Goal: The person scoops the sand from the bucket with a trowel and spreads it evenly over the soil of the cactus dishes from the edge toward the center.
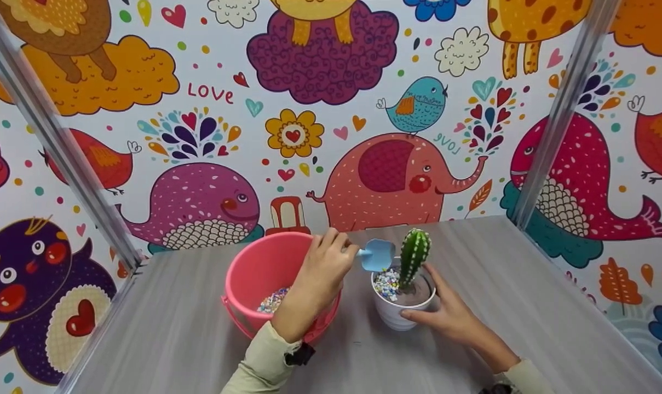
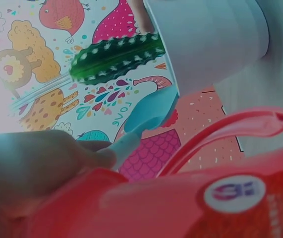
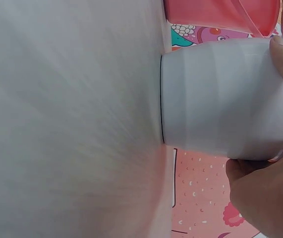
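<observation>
My left hand [image 1: 326, 262] grips the handle of a light blue toy shovel [image 1: 379, 255], reaching across the pink bucket [image 1: 243, 273]. The shovel's blade is at the left rim of a white pot [image 1: 399, 316]. In the pot a green cactus [image 1: 414, 254] stands upright, with multicoloured pebbles [image 1: 386, 284] on the left side of its base. On the right, bare dark filling shows. My right hand [image 1: 451, 309] holds the pot from the right, thumb at the near side and fingers round the far side. More small pebbles [image 1: 273, 300] lie in the bucket.
Bucket and pot stand side by side on a grey wood-grain table [image 1: 172, 323]. The bucket's handle [image 2: 215, 124] hangs down its side. Patterned panels [image 1: 292, 71] with metal corner posts [image 1: 560, 109] enclose the table at the back and sides.
</observation>
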A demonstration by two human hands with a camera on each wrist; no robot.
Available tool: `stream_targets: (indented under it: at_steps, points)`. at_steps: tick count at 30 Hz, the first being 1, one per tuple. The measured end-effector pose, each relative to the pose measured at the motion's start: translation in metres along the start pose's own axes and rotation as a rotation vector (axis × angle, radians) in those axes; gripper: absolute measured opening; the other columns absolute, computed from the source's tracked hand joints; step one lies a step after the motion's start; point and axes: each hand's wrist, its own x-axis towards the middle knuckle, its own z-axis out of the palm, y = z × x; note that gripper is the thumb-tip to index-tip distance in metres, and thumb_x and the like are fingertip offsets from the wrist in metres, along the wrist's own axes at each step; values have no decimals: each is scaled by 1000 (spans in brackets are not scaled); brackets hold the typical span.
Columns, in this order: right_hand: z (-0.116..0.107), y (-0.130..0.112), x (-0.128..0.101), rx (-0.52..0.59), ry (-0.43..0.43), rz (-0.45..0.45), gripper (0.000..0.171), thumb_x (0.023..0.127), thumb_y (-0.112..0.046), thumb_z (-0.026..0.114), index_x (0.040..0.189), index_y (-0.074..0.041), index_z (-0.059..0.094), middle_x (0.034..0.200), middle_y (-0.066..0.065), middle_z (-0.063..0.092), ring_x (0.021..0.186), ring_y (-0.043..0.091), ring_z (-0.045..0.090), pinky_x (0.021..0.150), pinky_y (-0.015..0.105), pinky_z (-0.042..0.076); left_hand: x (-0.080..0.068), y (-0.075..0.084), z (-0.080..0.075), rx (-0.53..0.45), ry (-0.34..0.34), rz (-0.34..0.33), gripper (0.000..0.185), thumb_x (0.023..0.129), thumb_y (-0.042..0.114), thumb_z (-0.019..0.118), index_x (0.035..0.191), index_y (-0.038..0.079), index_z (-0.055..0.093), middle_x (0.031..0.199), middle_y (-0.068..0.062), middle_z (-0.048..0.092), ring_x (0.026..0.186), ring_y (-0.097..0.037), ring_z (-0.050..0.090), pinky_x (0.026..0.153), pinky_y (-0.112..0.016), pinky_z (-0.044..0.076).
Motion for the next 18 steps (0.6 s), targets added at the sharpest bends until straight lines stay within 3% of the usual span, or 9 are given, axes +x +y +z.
stream_targets:
  at_steps: [7, 18]
  points:
    - [1, 1, 1, -11, 9, -20, 125, 83, -39, 96, 173, -8, 15, 180, 20, 22, 166, 44, 22, 130, 69, 20, 0, 5, 4, 33, 56, 19, 42, 83, 27, 96, 122, 19, 81, 113, -1, 71, 108, -19, 56, 90, -34, 49]
    - [0, 2, 1, -15, -10, 46, 125, 83, -46, 94, 174, -18, 13, 181, 15, 18, 167, 44, 19, 129, 71, 17, -8, -2, -3, -29, 44, -3, 44, 85, 23, 94, 126, 18, 79, 116, -2, 70, 113, -21, 56, 94, -37, 49]
